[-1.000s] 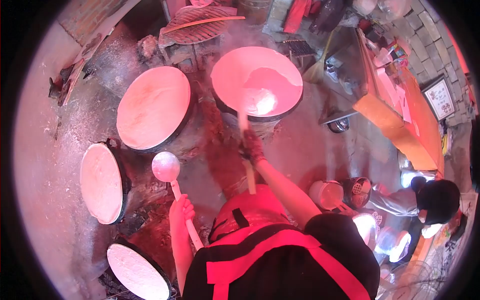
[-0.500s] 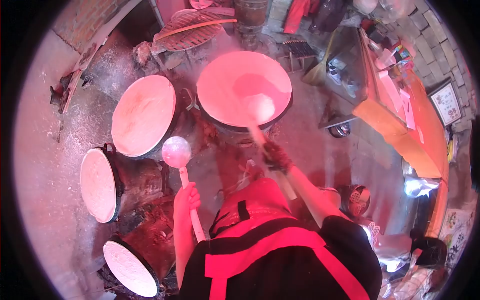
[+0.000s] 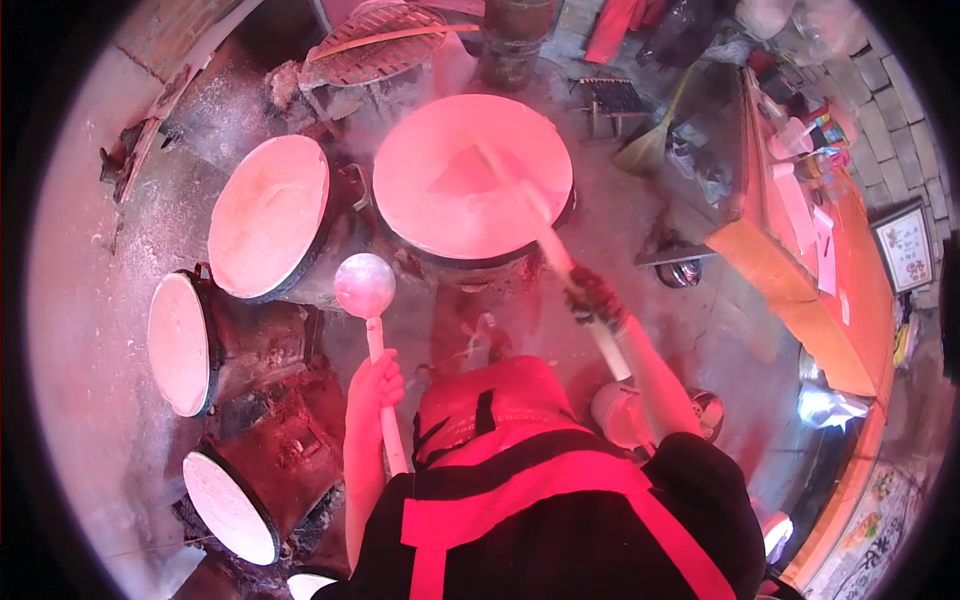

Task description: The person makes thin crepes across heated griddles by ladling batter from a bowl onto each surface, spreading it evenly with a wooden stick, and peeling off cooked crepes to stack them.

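Note:
In the head view my bare left hand (image 3: 377, 380) is wrapped round the wooden handle of a ladle (image 3: 365, 285), its round metal bowl raised. The dark-gloved right hand (image 3: 594, 300) grips a long wooden-handled ladle (image 3: 545, 235). That handle is smeared by motion and reaches over a large round vat (image 3: 450, 215) with a pale, smooth surface. The far end of this ladle is too blurred to make out, and whether it touches the surface I cannot tell. A darker patch, like a shadow, lies on the vat's contents.
Several more pale-topped vats, including one upper left (image 3: 268, 215) and one farther left (image 3: 180, 340), stand in an arc. A slatted basket (image 3: 375, 50) is behind. To the right are a broom (image 3: 645, 150), a low stool (image 3: 613, 97) and an orange-covered counter (image 3: 790, 290).
My right hand has moved right and slightly up with its ladle. The pale round head seen over the vat earlier no longer shows clearly. The left ladle stays raised; the view has shifted slightly.

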`<action>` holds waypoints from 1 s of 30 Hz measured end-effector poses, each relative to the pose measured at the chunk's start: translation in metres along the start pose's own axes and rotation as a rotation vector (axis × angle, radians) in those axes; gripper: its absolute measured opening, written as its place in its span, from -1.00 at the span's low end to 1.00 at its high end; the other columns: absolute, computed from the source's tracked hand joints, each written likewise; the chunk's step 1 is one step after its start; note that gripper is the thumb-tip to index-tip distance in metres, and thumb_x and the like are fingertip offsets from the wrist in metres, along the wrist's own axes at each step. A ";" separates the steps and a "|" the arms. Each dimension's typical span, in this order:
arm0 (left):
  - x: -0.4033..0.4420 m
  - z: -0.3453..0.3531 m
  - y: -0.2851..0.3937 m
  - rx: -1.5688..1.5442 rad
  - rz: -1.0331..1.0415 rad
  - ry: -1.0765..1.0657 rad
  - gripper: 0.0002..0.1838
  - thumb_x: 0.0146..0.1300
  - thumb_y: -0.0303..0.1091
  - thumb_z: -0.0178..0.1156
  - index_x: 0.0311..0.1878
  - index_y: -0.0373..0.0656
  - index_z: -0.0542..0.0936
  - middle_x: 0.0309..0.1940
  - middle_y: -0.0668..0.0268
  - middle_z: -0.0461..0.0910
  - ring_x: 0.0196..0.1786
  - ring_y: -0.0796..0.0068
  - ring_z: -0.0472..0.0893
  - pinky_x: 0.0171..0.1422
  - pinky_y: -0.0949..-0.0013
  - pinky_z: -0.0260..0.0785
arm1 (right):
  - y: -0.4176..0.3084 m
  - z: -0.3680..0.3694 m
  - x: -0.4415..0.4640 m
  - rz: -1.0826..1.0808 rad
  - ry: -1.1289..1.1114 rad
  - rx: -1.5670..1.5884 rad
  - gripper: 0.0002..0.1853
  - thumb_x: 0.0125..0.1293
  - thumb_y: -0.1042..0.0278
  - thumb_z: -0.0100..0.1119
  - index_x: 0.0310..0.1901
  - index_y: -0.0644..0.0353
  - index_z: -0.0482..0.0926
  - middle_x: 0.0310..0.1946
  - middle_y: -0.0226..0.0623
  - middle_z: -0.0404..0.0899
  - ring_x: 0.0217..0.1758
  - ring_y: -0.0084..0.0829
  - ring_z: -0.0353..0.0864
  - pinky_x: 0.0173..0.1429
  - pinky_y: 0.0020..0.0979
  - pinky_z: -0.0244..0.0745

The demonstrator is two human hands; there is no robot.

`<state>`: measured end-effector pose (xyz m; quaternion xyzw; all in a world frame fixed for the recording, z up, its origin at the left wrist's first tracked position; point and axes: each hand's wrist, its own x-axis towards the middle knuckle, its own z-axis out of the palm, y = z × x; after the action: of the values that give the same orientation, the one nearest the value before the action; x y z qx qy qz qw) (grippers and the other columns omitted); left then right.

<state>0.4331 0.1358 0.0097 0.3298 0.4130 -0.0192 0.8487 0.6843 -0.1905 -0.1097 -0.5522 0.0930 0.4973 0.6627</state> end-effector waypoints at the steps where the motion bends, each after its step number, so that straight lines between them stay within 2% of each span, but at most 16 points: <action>1: 0.000 0.001 0.000 -0.005 -0.008 0.003 -0.83 0.29 -0.40 0.03 -0.10 -0.24 0.38 -0.56 0.50 0.21 -0.64 0.79 0.15 -0.68 0.71 -0.04 | -0.016 -0.002 0.000 -0.002 0.009 0.024 -0.76 0.30 0.16 -0.03 -0.02 -0.09 0.40 -0.58 -0.40 0.42 -0.72 -0.55 0.30 -0.72 -0.52 0.14; 2: 0.000 0.003 0.001 -0.007 -0.016 0.001 -0.83 0.29 -0.41 0.03 -0.10 -0.24 0.38 -0.57 0.50 0.21 -0.64 0.79 0.15 -0.69 0.71 -0.05 | -0.031 -0.001 -0.001 -0.009 0.021 0.049 -0.76 0.30 0.12 -0.04 -0.04 -0.09 0.41 -0.57 -0.39 0.43 -0.74 -0.54 0.30 -0.74 -0.52 0.11; 5: 0.005 0.005 0.009 0.032 -0.020 -0.025 -0.82 0.29 -0.40 0.03 -0.08 -0.24 0.39 -0.56 0.50 0.21 -0.64 0.80 0.15 -0.70 0.72 -0.05 | -0.041 0.027 0.037 -0.271 0.324 0.107 -0.72 0.23 -0.02 0.05 -0.30 0.02 0.45 -0.63 -0.35 0.41 -0.84 -0.50 0.21 -0.79 -0.44 0.10; 6: 0.007 0.006 0.012 0.049 -0.018 -0.037 -0.81 0.29 -0.40 0.03 -0.08 -0.24 0.39 -0.55 0.50 0.21 -0.64 0.79 0.16 -0.70 0.72 -0.05 | -0.030 0.027 0.072 -0.350 0.424 -0.095 -0.71 0.22 -0.02 0.06 -0.24 0.01 0.49 -0.61 -0.36 0.42 -0.81 -0.51 0.23 -0.76 -0.45 0.14; 8: 0.007 0.013 0.021 0.107 0.015 -0.002 -0.82 0.30 -0.39 0.02 -0.09 -0.23 0.39 -0.55 0.48 0.23 -0.62 0.78 0.17 -0.67 0.71 -0.03 | -0.027 0.051 0.084 -0.381 0.491 -0.337 -0.67 0.23 0.00 0.05 -0.06 -0.03 0.49 -0.49 -0.34 0.47 -0.64 -0.52 0.33 -0.58 -0.45 0.26; 10: 0.005 0.012 0.028 0.115 0.033 0.004 -0.83 0.30 -0.37 0.02 -0.10 -0.22 0.38 -0.55 0.47 0.24 -0.62 0.78 0.18 -0.66 0.70 -0.02 | -0.054 0.114 0.010 -0.291 0.425 -0.416 -0.57 0.28 0.05 0.01 0.16 -0.08 0.42 -0.27 -0.30 0.56 -0.36 -0.51 0.48 -0.27 -0.45 0.41; 11: 0.005 0.008 0.031 0.095 0.032 -0.009 -0.83 0.30 -0.37 0.02 -0.09 -0.21 0.38 -0.54 0.46 0.25 -0.62 0.77 0.19 -0.66 0.70 -0.02 | -0.049 0.122 -0.002 -0.381 0.485 -0.394 -0.47 0.24 -0.01 0.07 0.22 -0.02 0.36 -0.16 -0.26 0.56 -0.32 -0.52 0.47 -0.19 -0.42 0.41; 14: 0.005 -0.006 0.040 0.079 0.021 -0.057 -0.82 0.31 -0.35 0.01 -0.08 -0.20 0.38 -0.54 0.46 0.25 -0.64 0.78 0.18 -0.67 0.71 -0.02 | 0.007 0.106 0.042 -0.752 0.732 -0.025 -0.51 0.23 0.10 0.12 0.18 0.04 0.40 -0.37 -0.45 0.51 -0.43 -0.61 0.40 -0.36 -0.48 0.40; 15: 0.005 -0.010 0.042 0.088 0.013 -0.072 -0.82 0.31 -0.35 0.01 -0.08 -0.21 0.38 -0.54 0.47 0.25 -0.64 0.79 0.18 -0.68 0.71 -0.03 | 0.034 0.090 0.086 -0.833 0.729 0.010 -0.51 0.23 0.19 0.13 0.18 0.15 0.39 -0.14 -0.33 0.56 -0.16 -0.55 0.48 -0.05 -0.46 0.42; 18: 0.006 -0.018 0.047 0.100 -0.020 -0.114 -0.82 0.31 -0.36 0.01 -0.09 -0.21 0.38 -0.54 0.47 0.25 -0.65 0.80 0.17 -0.69 0.72 -0.04 | 0.018 0.161 0.087 -0.777 0.732 -0.233 -0.51 0.22 0.19 0.14 0.17 0.17 0.39 0.06 -0.21 0.48 0.08 -0.48 0.42 0.18 -0.46 0.28; 21: 0.010 -0.024 0.049 0.098 -0.045 -0.127 -0.82 0.30 -0.36 0.02 -0.09 -0.21 0.38 -0.54 0.47 0.25 -0.65 0.80 0.17 -0.70 0.71 -0.06 | -0.014 0.174 0.086 -0.627 0.578 -0.416 -0.49 0.22 0.22 0.14 0.18 0.20 0.37 0.15 -0.18 0.40 0.20 -0.46 0.34 0.26 -0.47 0.17; 24: 0.014 -0.037 0.047 0.097 -0.068 -0.139 -0.81 0.29 -0.37 0.03 -0.09 -0.21 0.37 -0.55 0.48 0.25 -0.65 0.80 0.18 -0.71 0.71 -0.06 | -0.007 0.151 0.055 -0.711 0.664 -0.269 -0.46 0.21 0.18 0.14 0.19 0.21 0.35 0.15 -0.22 0.41 0.19 -0.48 0.35 0.25 -0.46 0.20; 25: 0.015 -0.040 0.047 0.094 -0.072 -0.145 -0.81 0.29 -0.37 0.03 -0.09 -0.21 0.37 -0.55 0.48 0.25 -0.65 0.80 0.18 -0.71 0.71 -0.06 | 0.012 0.141 0.057 -0.727 0.719 -0.099 -0.44 0.22 0.12 0.14 0.21 0.18 0.34 0.15 -0.24 0.41 0.20 -0.46 0.36 0.24 -0.43 0.23; 28: 0.011 -0.044 0.046 0.077 -0.068 -0.138 -0.82 0.29 -0.38 0.02 -0.09 -0.22 0.37 -0.55 0.47 0.25 -0.66 0.79 0.18 -0.71 0.71 -0.07 | 0.042 0.140 0.080 -0.829 0.833 -0.333 -0.46 0.21 0.08 0.14 0.19 0.12 0.37 0.13 -0.24 0.44 0.17 -0.44 0.39 0.20 -0.39 0.28; 29: 0.011 -0.045 0.045 0.072 -0.074 -0.141 -0.82 0.29 -0.38 0.02 -0.10 -0.22 0.37 -0.55 0.47 0.25 -0.65 0.79 0.18 -0.71 0.71 -0.06 | 0.028 0.167 0.061 -0.712 0.787 -0.425 -0.43 0.23 -0.01 0.09 0.19 0.14 0.36 0.17 -0.14 0.38 0.25 -0.30 0.33 0.27 -0.41 0.19; 30: 0.010 -0.045 0.045 0.070 -0.079 -0.143 -0.83 0.29 -0.38 0.02 -0.10 -0.22 0.37 -0.54 0.47 0.25 -0.65 0.79 0.18 -0.71 0.71 -0.06 | 0.021 0.173 0.059 -0.703 0.747 -0.509 -0.43 0.22 -0.01 0.10 0.19 0.14 0.36 0.15 -0.14 0.40 0.24 -0.30 0.35 0.26 -0.41 0.20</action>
<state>0.4230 0.1994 0.0072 0.3402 0.3630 -0.0906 0.8627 0.6231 -0.0170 -0.0980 -0.8304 0.0089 0.0245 0.5565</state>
